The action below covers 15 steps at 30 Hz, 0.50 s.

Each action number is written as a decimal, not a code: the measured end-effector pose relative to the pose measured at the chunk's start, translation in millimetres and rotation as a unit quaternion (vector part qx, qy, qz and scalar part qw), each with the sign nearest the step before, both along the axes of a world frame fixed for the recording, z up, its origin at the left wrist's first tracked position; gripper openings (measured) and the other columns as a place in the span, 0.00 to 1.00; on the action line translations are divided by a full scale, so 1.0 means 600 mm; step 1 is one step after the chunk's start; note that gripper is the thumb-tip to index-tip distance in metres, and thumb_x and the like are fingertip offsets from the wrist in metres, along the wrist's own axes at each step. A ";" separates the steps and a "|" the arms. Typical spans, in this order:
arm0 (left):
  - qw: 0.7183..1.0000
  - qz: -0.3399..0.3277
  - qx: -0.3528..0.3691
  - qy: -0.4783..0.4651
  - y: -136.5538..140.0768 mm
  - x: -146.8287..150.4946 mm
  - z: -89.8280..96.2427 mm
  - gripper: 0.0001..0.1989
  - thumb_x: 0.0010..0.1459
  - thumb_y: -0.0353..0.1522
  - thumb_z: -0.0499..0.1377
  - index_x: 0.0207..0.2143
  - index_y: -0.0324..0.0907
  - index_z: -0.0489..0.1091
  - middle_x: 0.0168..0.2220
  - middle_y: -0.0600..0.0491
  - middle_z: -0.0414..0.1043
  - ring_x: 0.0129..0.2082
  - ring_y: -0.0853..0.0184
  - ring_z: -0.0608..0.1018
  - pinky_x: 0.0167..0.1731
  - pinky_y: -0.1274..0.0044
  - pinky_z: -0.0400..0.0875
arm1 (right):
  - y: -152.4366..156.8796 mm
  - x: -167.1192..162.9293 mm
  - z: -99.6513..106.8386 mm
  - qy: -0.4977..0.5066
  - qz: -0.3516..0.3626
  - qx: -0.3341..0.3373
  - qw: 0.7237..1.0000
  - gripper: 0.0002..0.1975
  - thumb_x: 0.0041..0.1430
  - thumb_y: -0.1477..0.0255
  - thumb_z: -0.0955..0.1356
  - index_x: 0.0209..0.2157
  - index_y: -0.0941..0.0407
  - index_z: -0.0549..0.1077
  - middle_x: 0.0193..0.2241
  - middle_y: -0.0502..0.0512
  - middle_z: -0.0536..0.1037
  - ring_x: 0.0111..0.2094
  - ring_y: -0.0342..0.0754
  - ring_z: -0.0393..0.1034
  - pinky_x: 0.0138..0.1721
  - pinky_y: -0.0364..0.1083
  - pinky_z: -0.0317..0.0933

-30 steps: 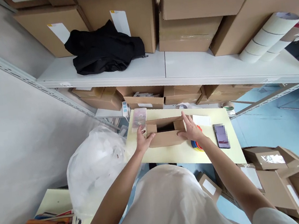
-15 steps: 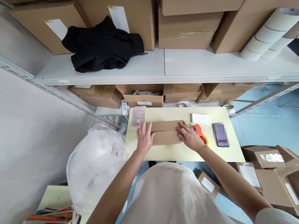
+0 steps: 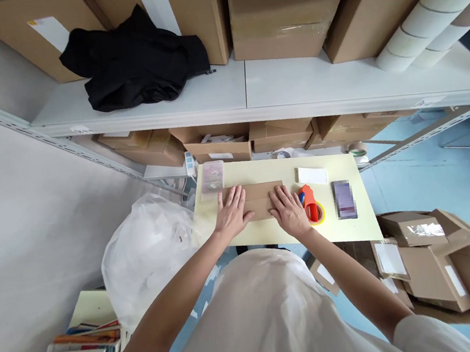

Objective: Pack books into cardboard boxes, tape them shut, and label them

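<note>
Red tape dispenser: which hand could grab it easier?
Probably the right hand: it rests at the right end of the box, nearest the dispenser. The left hand is at the other end.

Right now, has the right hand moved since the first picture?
Yes: judged against the phone, the right hand has shifted left, farther from it.

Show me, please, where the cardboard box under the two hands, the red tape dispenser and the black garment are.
Cardboard box [image 3: 258, 197], head view: middle of its upper side.
Red tape dispenser [image 3: 308, 197], head view: its red body.
Black garment [image 3: 139, 61], head view: middle of its crumpled cloth.
</note>
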<state>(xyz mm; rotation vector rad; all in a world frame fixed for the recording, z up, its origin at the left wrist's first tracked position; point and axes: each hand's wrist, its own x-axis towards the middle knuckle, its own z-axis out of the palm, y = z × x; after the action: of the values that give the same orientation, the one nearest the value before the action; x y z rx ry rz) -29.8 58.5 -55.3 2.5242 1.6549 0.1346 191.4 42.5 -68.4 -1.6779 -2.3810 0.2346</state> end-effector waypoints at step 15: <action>0.997 -0.030 -0.018 -0.071 0.004 0.015 -0.028 0.40 0.56 0.50 0.51 0.65 0.39 0.48 0.65 0.40 0.49 0.64 0.51 0.54 0.62 0.59 0.42 | -0.005 0.037 -0.044 0.150 -0.021 -0.060 0.987 0.34 0.61 0.55 0.58 0.63 0.59 0.52 0.64 0.66 0.52 0.65 0.59 0.41 0.59 0.58 0.48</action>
<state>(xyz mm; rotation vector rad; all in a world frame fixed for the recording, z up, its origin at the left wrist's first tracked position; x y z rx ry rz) -20.6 60.8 -71.9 2.4712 1.5148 0.2707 213.8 39.7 -95.0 -1.6091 -2.1440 0.5892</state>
